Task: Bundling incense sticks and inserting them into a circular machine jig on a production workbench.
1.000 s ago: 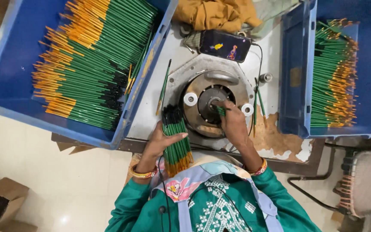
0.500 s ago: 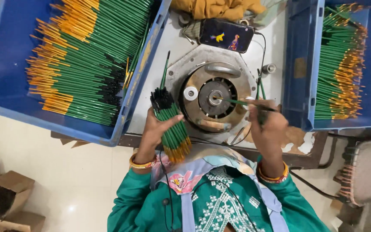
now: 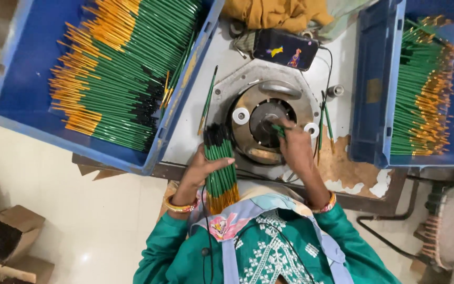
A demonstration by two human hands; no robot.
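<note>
Reaching forward from a bent elbow, the right hand [image 3: 294,146] presses a single green pencil [image 3: 277,129] against the hub of a round metal machine [image 3: 262,122] bolted to the bench; the fingers are drawn together and pinched on the pencil's shaft, with the wrist, ringed by a bangle, angled toward the body. The left hand [image 3: 202,169] rests near the bench's front edge, forearm running back toward the chest, fingers curled and clamped around a bundle of green pencils [image 3: 219,167]. The bundle stands roughly upright in the head view, black tips pointing away from the person and yellow ends toward the lap, just left of the machine.

A blue crate [image 3: 38,79] at the left holds a heap of green pencils laid side by side, yellow ends outward. A second blue crate [image 3: 370,94] at the right holds a smaller heap. A loose pencil [image 3: 207,101] lies on the bench between the left crate and the machine. A phone [image 3: 285,48] lies beyond the machine, touching a yellow cloth [image 3: 274,13].
</note>
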